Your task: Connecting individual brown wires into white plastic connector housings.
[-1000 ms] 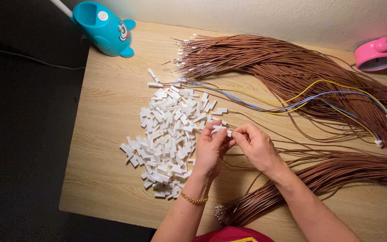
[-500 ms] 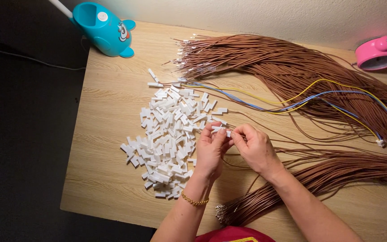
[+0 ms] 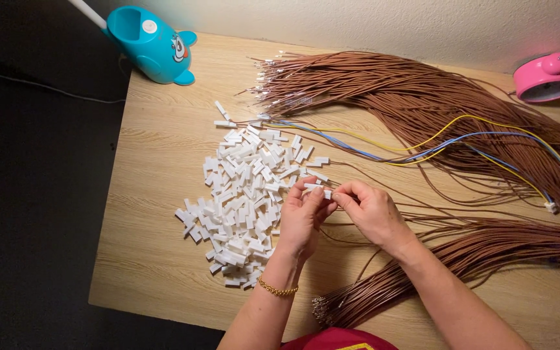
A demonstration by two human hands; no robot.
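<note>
White plastic connector point(image 3: 313, 188) sits pinched in the left hand point(image 3: 303, 217) at frame centre, while the right hand point(image 3: 372, 209) grips a brown wire point(image 3: 358, 228) whose end seemingly needs pushing in next.

Seen from a single head-worn camera, looking steeply down and forward onto the wooden table point(image 3: 163, 259), fairly near. Table's left edge well in from the frame's left, its far edge along the wall at top, its near edge close to the bottom.
</note>
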